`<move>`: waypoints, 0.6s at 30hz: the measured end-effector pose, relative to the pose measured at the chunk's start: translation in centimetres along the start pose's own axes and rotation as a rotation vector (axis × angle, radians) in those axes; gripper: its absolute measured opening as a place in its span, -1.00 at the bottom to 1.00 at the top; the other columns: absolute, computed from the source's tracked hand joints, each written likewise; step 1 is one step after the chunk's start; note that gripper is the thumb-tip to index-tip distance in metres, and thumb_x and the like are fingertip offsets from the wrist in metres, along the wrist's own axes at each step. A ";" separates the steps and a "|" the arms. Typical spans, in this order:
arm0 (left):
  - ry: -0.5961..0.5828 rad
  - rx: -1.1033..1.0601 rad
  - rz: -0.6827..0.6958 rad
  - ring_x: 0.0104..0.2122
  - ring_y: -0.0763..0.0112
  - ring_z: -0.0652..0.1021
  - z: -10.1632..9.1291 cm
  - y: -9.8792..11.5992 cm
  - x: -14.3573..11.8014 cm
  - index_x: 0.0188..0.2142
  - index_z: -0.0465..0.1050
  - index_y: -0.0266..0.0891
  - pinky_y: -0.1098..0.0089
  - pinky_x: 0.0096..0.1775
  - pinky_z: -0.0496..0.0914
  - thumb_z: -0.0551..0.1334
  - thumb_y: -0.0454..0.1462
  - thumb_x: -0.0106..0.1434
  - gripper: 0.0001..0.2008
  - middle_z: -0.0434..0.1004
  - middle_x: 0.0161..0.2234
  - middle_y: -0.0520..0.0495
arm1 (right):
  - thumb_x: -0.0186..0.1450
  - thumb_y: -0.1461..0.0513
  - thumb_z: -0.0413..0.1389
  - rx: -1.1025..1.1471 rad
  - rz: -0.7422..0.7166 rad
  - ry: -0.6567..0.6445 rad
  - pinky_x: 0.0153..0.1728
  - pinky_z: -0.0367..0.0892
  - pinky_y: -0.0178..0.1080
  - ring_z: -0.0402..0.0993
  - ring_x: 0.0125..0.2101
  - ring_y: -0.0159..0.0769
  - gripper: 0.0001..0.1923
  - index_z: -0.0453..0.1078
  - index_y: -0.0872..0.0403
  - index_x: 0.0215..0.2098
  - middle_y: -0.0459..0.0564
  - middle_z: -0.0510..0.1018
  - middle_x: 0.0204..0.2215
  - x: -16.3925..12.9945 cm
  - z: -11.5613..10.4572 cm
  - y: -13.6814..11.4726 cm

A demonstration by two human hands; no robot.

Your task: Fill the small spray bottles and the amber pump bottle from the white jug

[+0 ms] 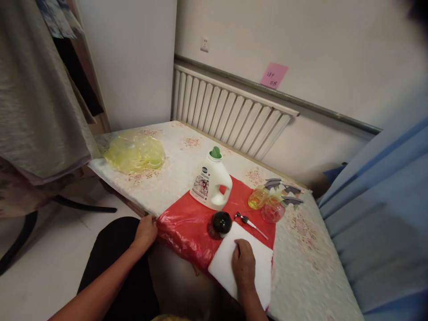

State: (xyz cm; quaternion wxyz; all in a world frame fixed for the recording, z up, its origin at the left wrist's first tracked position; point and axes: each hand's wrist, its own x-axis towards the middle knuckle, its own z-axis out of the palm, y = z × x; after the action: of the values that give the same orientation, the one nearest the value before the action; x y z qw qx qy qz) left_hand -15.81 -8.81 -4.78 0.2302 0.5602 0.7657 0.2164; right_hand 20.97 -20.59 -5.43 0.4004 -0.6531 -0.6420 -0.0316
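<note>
Under my right hand (244, 264) lies the white board (241, 264), fingers flat and pressed together on it; my left hand (146, 231) pinches the red sheet's (187, 225) near-left edge on the bench (167, 178); the dark ball (222, 222) sits just beyond the board.

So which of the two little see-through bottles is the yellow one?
The yellow bottle is the one nearer the white detergent jug. The pink bottle beside it sits closer to the red sheet's right edge.

A yellow plastic bag (135, 154) lies far left, a radiator (230, 117) behind, a pink note (273, 75), perhaps numbered, above.
</note>
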 end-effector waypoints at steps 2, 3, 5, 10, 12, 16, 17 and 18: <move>-0.039 0.028 -0.003 -0.19 0.32 0.56 0.1 0.0 0.6 -0.20 0.47 -0.29 0.20 -0.13 0.46 0.22 -0.18 0.35 -0.81 0.55 -0.18 -0.07 | 0.28 0.37 -0.05 0.003 -0.003 0.004 -0.12 0.43 -0.02 0.47 -0.21 -0.08 -0.75 0.42 0.06 -0.20 0.09 0.54 -0.28 0.0 0.0 -0.1; -0.063 0.042 -0.010 -0.22 0.33 0.56 0.1 0.0 0.8 -0.21 0.47 -0.29 0.22 -0.16 0.47 0.23 -0.18 0.34 -0.81 0.55 -0.21 -0.06 | 0.28 0.38 -0.05 0.004 -0.004 0.007 -0.12 0.43 -0.02 0.47 -0.21 -0.08 -0.75 0.42 0.05 -0.20 0.09 0.54 -0.28 0.0 -0.1 -0.1; -0.113 0.067 -0.026 -0.29 0.37 0.56 0.0 0.0 1.2 -0.24 0.47 -0.29 0.26 -0.21 0.48 0.24 -0.17 0.34 -0.80 0.55 -0.27 -0.03 | 0.28 0.38 -0.05 0.003 -0.004 0.011 -0.12 0.43 -0.01 0.47 -0.21 -0.08 -0.75 0.42 0.06 -0.20 0.10 0.54 -0.28 0.0 -0.1 -0.1; -0.169 0.111 -0.011 -0.33 0.39 0.56 -0.1 0.0 1.6 -0.26 0.47 -0.28 0.28 -0.25 0.48 0.22 -0.14 0.35 -0.78 0.55 -0.31 -0.01 | 0.29 0.38 -0.06 0.000 -0.014 0.009 -0.11 0.42 -0.02 0.46 -0.20 -0.09 -0.75 0.41 0.07 -0.19 0.09 0.53 -0.27 -0.1 0.0 0.0; -0.168 0.129 0.009 -0.29 0.37 0.57 0.1 0.0 1.7 -0.24 0.47 -0.29 0.25 -0.21 0.48 0.22 -0.15 0.35 -0.78 0.55 -0.28 -0.02 | 0.29 0.38 -0.06 -0.002 -0.017 0.010 -0.09 0.42 -0.02 0.47 -0.20 -0.09 -0.75 0.41 0.07 -0.18 0.09 0.54 -0.27 0.0 -0.1 0.0; -0.151 0.159 0.032 -0.21 0.31 0.58 0.8 -0.1 1.7 -0.18 0.48 -0.28 0.20 -0.15 0.48 0.22 -0.15 0.35 -0.78 0.56 -0.20 -0.07 | 0.30 0.36 -0.06 -0.007 -0.016 0.017 -0.12 0.42 -0.03 0.47 -0.20 -0.09 -0.77 0.41 0.07 -0.19 0.10 0.55 -0.27 0.0 -0.1 -0.1; -0.146 0.162 0.038 -0.20 0.30 0.58 0.9 -0.1 1.7 -0.16 0.47 -0.28 0.20 -0.15 0.48 0.22 -0.15 0.35 -0.78 0.56 -0.19 -0.07 | 0.30 0.36 -0.06 -0.007 -0.016 0.017 -0.12 0.42 -0.03 0.47 -0.21 -0.09 -0.77 0.41 0.07 -0.20 0.10 0.55 -0.28 0.0 -0.2 -0.1; -0.140 0.163 0.043 -0.20 0.30 0.58 1.0 -0.2 1.6 -0.15 0.47 -0.28 0.20 -0.15 0.49 0.22 -0.15 0.35 -0.77 0.56 -0.18 -0.08 | 0.30 0.36 -0.06 -0.007 -0.015 0.017 -0.13 0.43 -0.04 0.47 -0.21 -0.09 -0.77 0.41 0.07 -0.20 0.10 0.55 -0.28 0.1 -0.2 -0.2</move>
State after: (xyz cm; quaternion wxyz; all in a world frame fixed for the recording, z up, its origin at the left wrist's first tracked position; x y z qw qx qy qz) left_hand -15.74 -7.28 -5.88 0.2321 0.6074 0.7505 0.1186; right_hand 20.92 -20.66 -5.22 0.4034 -0.6494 -0.6433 -0.0425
